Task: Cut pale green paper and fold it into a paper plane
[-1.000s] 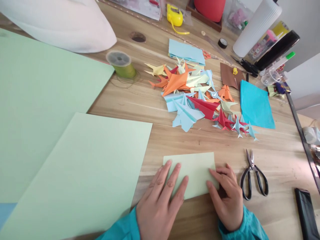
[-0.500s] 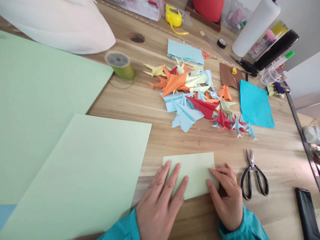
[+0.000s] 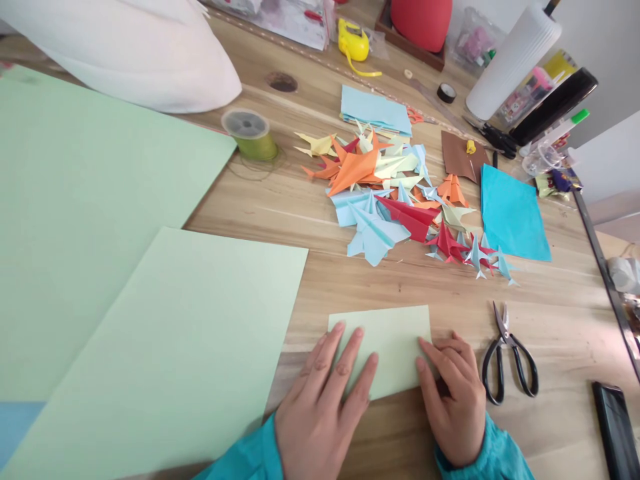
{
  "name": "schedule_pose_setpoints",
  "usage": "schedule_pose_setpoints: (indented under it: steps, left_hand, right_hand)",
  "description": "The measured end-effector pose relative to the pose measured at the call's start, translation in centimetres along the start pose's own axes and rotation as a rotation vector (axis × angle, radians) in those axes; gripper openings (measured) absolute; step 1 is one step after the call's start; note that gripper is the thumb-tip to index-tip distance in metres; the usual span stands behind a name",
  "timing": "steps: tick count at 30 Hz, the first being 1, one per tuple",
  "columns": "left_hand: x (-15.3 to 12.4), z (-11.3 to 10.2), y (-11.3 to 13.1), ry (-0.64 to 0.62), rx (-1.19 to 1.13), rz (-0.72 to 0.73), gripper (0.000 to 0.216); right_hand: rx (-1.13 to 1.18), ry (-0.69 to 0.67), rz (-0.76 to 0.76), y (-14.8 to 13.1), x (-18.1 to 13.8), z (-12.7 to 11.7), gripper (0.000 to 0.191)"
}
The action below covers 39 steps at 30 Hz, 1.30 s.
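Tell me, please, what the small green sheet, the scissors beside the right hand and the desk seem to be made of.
Small green sheet: likely matte paper, by its thin, crisp edges.
Scissors: likely metal blades, grey and shiny; glossy black handles, perhaps plastic or rubber.
Desk: satin, with streaked grain, so wood or laminate.

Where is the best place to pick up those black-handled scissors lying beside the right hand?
Probably by the handle loops, coming from the person's side: the scissors lie flat, loops toward the person and pointed blades facing away. The right hand, touching the small pale green paper, is just left of the loops, so it seems well placed.
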State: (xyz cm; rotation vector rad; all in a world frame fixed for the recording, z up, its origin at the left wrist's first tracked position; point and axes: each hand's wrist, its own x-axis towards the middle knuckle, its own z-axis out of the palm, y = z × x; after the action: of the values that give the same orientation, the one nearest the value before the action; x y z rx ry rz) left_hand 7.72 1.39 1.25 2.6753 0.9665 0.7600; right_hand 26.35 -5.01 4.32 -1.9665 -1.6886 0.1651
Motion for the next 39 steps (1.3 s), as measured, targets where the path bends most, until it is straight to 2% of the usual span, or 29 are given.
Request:
schedule_pose_setpoints:
  steps: [8,13,28,36,39]
  left_hand:
    - [-0.14,0.12,0.02,-0.010,0.008,0.007,0.031]
    - [-0.16,0.24,-0.16,0.001,0.025,0.028,0.031]
    - [-0.14,0.17,-0.12,0.001,0.011,0.024,0.031]
    - [-0.02,-0.01,-0.02,-0.014,0.027,0.019,0.031]
    - [0.05,-0.13,-0.05,-0.047,0.017,0.021,0.031]
  right_hand:
    - [-0.032,0.013,-0.018,-0.11,0.00,-0.32,0.030]
    - [0.059,0.039,0.036,0.31,-0.16,-0.26,0.027]
    - [0.023,0.048,0.073,0.18,0.04,0.04,0.021]
    - [-0.077,0.100,-0.005,0.64,0.27,-0.49,0.030]
    - [-0.151,0.020,-0.119,0.48,0.76,-0.68,0.042]
